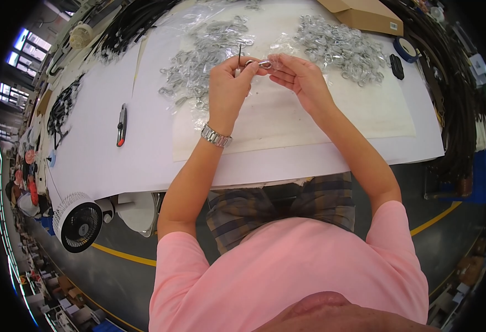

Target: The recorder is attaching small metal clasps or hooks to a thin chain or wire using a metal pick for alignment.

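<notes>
Over the middle of the table my two hands meet at a small silvery metal clasp (263,65). My left hand (226,88) is closed on one end of it, thumb against the fingers. A thin dark pointed tool (239,52) sticks up from the same hand. Fingertips of my right hand (308,83) pinch clear plastic at the clasp's other end, the remaining fingers loosely curled. Whether the plastic still wraps the clasp, I cannot tell. Beyond my left hand spreads a pile of metal pieces in clear plastic (196,61); a similar pile (342,50) lies beyond my right hand.
A utility knife (122,125) lies left on the white-covered table (309,153). Black cords (127,36) are heaped at the far left. Far right are a cardboard box (365,16), a blue tape roll (406,50) and a small black object (396,67). A fan (79,224) stands by the near left edge.
</notes>
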A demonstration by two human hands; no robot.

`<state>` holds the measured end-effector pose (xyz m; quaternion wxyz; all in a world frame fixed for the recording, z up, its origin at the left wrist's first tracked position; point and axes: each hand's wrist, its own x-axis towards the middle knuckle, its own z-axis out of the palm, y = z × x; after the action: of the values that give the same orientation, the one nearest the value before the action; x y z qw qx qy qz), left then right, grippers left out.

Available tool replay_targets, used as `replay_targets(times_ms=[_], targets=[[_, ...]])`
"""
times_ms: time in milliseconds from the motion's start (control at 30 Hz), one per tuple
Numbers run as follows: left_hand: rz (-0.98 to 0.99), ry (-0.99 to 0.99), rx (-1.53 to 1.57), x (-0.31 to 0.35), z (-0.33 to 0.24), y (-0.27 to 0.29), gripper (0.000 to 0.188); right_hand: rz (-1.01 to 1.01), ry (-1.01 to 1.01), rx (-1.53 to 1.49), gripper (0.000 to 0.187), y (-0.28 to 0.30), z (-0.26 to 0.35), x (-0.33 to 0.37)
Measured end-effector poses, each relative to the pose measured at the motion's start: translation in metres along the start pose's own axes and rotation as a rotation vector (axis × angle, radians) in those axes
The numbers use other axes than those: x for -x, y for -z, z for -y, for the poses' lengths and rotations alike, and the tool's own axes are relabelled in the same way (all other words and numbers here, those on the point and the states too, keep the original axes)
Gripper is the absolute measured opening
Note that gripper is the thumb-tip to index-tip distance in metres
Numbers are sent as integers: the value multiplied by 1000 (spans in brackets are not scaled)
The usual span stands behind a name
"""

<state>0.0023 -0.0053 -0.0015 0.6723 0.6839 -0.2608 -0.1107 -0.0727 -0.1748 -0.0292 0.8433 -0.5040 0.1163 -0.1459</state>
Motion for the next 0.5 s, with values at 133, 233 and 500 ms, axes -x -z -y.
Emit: replay_targets(times_ms=[133, 233, 500], targets=[[-45, 2, 41, 0, 5, -3, 18, 59, 1, -20, 31, -2, -1, 1], [-64, -37, -71, -2, 13, -1, 17, 56, -10, -9, 31, -4, -3, 2], [45, -13, -299, -2, 9, 0, 21, 103, 23, -37, 34, -5, -4, 3]])
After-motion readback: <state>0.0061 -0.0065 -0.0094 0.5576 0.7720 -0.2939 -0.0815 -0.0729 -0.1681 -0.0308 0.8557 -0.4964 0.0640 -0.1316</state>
